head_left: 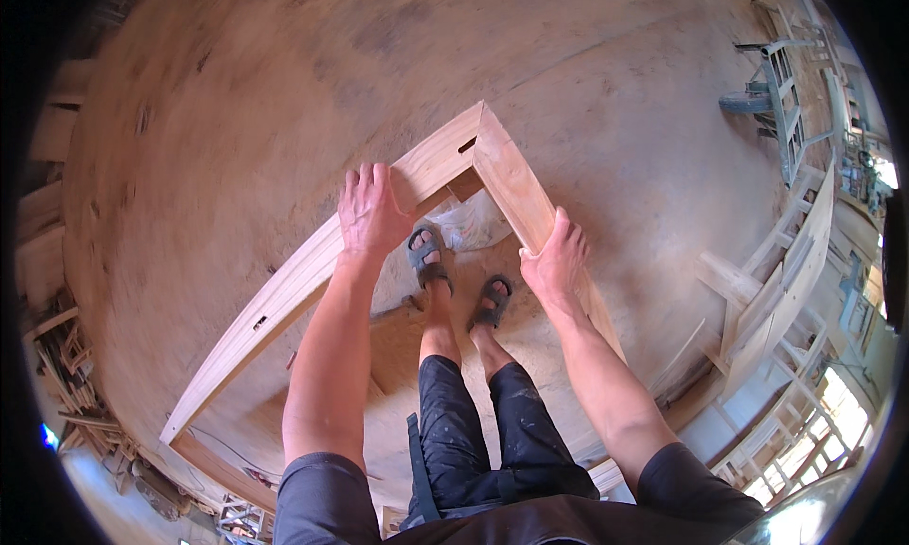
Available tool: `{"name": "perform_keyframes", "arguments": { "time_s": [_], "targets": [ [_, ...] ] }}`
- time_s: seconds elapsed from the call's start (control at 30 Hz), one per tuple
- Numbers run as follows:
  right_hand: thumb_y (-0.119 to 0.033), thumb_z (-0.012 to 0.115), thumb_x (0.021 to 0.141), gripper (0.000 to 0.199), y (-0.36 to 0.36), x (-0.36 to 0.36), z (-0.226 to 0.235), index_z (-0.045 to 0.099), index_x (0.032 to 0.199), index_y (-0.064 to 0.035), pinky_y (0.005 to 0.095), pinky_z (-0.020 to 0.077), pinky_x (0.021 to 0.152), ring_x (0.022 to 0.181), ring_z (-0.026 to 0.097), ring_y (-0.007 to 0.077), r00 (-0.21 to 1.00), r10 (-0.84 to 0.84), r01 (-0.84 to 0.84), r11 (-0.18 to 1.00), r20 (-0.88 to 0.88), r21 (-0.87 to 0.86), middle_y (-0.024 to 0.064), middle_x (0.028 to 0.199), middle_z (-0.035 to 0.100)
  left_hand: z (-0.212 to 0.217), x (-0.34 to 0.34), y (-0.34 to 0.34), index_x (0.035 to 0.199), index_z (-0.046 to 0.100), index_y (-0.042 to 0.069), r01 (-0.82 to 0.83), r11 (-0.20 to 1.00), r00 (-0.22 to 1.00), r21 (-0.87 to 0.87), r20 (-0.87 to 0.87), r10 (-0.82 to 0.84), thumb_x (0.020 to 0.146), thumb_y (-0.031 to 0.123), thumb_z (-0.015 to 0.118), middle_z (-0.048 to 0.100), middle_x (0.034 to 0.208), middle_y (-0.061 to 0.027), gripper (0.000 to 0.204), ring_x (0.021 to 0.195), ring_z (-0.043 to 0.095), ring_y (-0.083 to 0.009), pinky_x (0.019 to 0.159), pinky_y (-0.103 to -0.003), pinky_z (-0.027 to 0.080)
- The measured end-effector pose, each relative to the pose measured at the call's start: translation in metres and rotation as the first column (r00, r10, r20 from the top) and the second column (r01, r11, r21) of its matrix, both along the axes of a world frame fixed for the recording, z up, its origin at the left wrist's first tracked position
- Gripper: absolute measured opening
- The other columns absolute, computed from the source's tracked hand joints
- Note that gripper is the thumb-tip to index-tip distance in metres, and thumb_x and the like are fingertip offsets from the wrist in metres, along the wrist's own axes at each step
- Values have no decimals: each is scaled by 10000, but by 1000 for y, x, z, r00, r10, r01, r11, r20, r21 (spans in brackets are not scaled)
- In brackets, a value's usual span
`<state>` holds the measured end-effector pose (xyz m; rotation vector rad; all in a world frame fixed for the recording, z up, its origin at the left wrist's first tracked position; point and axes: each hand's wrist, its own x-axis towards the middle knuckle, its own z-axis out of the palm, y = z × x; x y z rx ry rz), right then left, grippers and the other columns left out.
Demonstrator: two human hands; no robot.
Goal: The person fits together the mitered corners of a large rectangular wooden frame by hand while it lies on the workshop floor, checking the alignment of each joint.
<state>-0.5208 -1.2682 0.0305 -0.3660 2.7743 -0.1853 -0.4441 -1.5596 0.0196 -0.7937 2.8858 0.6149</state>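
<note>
A large wooden frame (pixel 308 263) of pale planed timber is held up in front of me, its mitred corner pointing away. My left hand (pixel 371 210) is closed over the long left rail, a little short of that corner. On the shorter right rail, my right hand (pixel 557 258) wraps round the timber with the thumb on the inner side. A dark slot is cut near the corner, and another sits farther down the left rail. The far end of the right rail is partly hidden by my right forearm.
Beyond the frame's corner spreads a dusty brown floor (pixel 312 90). A clear plastic bag (pixel 471 222) lies near my sandalled feet. To the right stand a metal trolley (pixel 782 109) with a wheel and long boards (pixel 793 289). Wood pieces (pixel 71 356) are heaped at the left.
</note>
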Motion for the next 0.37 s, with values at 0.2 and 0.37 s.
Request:
{"name": "perform_keyframes", "arguments": {
  "time_s": [0.2, 0.37],
  "targets": [
    [-393, 833, 821, 768, -35, -35, 0, 498, 1401, -16, 568, 469, 1020, 1187, 587, 469, 997, 76, -77, 961, -14, -266, 283, 1243, 619, 5, -4, 0, 1162, 582, 34, -30, 999, 994, 20, 103, 28, 656, 273, 893, 603, 1164, -161, 640, 1127, 577, -366, 988, -488, 483],
    [-510, 767, 862, 742, -62, -52, -12, 548, 1404, -53, 545, 501, 1013, 1208, 607, 485, 993, -12, 46, 952, 114, -304, 251, 1267, 650, 9, -8, -3, 1238, 561, 50, -35, 997, 978, 62, 208, 22, 694, 288, 862, 588, 1202, -161, 666, 1185, 556, -363, 1027, -500, 466]
  ]
}}
